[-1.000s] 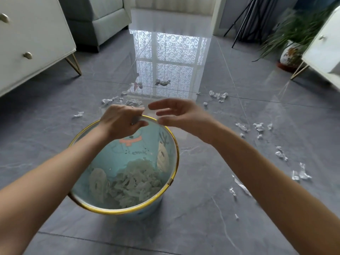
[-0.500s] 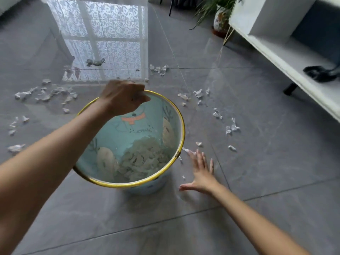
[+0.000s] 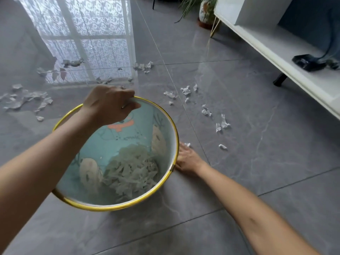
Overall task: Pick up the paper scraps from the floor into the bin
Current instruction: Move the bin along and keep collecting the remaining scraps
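Note:
A light blue bin with a gold rim stands on the grey tiled floor, with a heap of paper scraps inside. My left hand grips the bin's far rim. My right hand lies low on the floor just right of the bin, fingers stretched toward a small white scrap at its fingertips; part of the hand is hidden behind the rim. More scraps are strewn to the right and others to the left.
A white low cabinet on thin legs runs along the right, with a dark object on its shelf. A potted plant stands at the back. More scraps lie beyond the bin near the window reflection.
The view has closed in on the bin. My right hand has slid closer to the bin, beside its rim. My left hand keeps its grip on the rim.

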A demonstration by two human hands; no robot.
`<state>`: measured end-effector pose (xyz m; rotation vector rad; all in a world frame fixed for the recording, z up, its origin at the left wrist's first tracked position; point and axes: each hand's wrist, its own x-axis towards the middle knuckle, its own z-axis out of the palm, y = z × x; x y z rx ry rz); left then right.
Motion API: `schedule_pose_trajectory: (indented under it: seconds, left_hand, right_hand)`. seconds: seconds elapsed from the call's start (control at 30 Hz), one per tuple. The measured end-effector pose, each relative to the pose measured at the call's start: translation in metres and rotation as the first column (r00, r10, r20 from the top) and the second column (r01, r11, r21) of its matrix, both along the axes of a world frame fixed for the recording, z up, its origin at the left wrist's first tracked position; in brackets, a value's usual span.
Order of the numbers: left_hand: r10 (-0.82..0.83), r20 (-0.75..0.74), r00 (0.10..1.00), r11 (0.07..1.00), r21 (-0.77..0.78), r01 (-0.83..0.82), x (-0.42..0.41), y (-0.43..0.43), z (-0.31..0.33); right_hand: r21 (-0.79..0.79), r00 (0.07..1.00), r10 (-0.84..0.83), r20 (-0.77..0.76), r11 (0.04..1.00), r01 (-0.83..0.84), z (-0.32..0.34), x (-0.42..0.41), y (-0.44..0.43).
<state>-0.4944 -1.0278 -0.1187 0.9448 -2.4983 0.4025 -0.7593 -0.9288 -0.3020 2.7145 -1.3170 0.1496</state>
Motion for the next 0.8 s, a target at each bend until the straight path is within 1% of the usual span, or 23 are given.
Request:
schedule_pose_trajectory:
  seconds: [0.07, 0.1, 0.17, 0.27, 0.33, 0.37, 0.4, 0.43, 0.47, 0.5, 0.53, 0.57, 0.67, 0.7, 0.73, 0.77, 0.8]
  left_hand:
    - [-0.002, -0.009, 1.0, 1.0, -0.003, 0.002, 0.0, 0.001, -0.001]
    - [0.003, -0.01, 1.0, 1.0, -0.001, -0.003, 0.001, 0.002, 0.0]
    - [0.022, -0.009, 1.0, 1.0, -0.008, -0.022, -0.001, 0.002, -0.001]
    - [0.038, 0.021, 0.999, 0.999, -0.035, -0.037, -0.005, 0.001, -0.004]
    - [0.05, 0.036, 0.998, 0.997, -0.058, -0.048, -0.006, 0.002, -0.006]
    - [0.053, 0.028, 0.998, 0.997, -0.064, -0.051, -0.005, 0.001, -0.007]
    - [0.055, 0.022, 0.998, 0.996, -0.069, -0.053, -0.004, 0.001, -0.007]
    - [0.059, 0.024, 0.998, 0.996, -0.074, -0.057, -0.004, 0.002, -0.007]
    - [0.07, 0.026, 0.997, 0.995, -0.079, -0.068, -0.006, 0.004, -0.008]
    - [0.083, 0.021, 0.996, 0.992, -0.097, -0.08, -0.007, 0.007, -0.009]
    - [0.091, 0.023, 0.996, 0.989, -0.115, -0.088, -0.007, 0.009, -0.011]
    - [0.088, 0.02, 0.996, 0.989, -0.125, -0.085, -0.012, 0.011, -0.016]
    - [0.125, 0.017, 0.992, 0.984, -0.129, -0.122, -0.012, 0.01, -0.015]
    - [0.134, 0.022, 0.991, 0.984, -0.121, -0.13, -0.011, 0.01, -0.015]
    - [0.14, 0.028, 0.99, 0.983, -0.121, -0.136, -0.01, 0.01, -0.015]
    - [0.139, 0.033, 0.99, 0.982, -0.13, -0.134, -0.01, 0.009, -0.017]
    - [0.138, 0.034, 0.99, 0.982, -0.135, -0.132, -0.01, 0.009, -0.016]
  right_hand:
    - [0.064, 0.983, -0.181, -0.01, 0.981, 0.181, -0.012, -0.024, -0.002]
    - [0.054, 0.968, -0.25, -0.01, 0.967, 0.251, -0.016, -0.036, -0.002]
    - [0.055, 0.943, -0.334, 0.002, 0.941, 0.333, -0.017, -0.055, -0.001]
    - [0.004, 0.908, -0.396, 0.136, 0.917, 0.399, -0.014, -0.071, 0.001]
    - [-0.003, 0.857, -0.443, 0.263, 0.888, 0.459, -0.01, -0.073, -0.002]
    - [0.013, 0.805, -0.497, 0.325, 0.853, 0.522, -0.01, -0.075, -0.006]
    - [0.053, 0.721, -0.575, 0.388, 0.794, 0.605, -0.009, -0.078, -0.011]
    - [0.108, 0.598, -0.657, 0.458, 0.709, 0.697, -0.008, -0.084, -0.018]
    - [0.17, 0.455, -0.726, 0.515, 0.607, 0.776, -0.005, -0.093, -0.025]
    - [0.229, 0.322, -0.777, 0.541, 0.504, 0.832, -0.003, -0.101, -0.032]
    - [0.287, 0.221, -0.821, 0.526, 0.416, 0.863, 0.0, -0.107, -0.042]
    - [0.336, 0.145, -0.858, 0.493, 0.342, 0.878, 0.001, -0.115, -0.046]
    - [0.475, -0.005, -0.914, 0.406, 0.206, 0.855, 0.008, -0.122, -0.072]
    - [0.523, -0.037, -0.934, 0.356, 0.166, 0.836, 0.007, -0.126, -0.079]
    - [0.548, -0.028, -0.957, 0.289, 0.141, 0.825, 0.007, -0.131, -0.086]
    - [0.555, 0.01, -0.976, 0.216, 0.131, 0.822, 0.003, -0.134, -0.089]
    - [0.551, 0.055, -0.98, 0.191, 0.154, 0.82, 0.001, -0.135, -0.09]
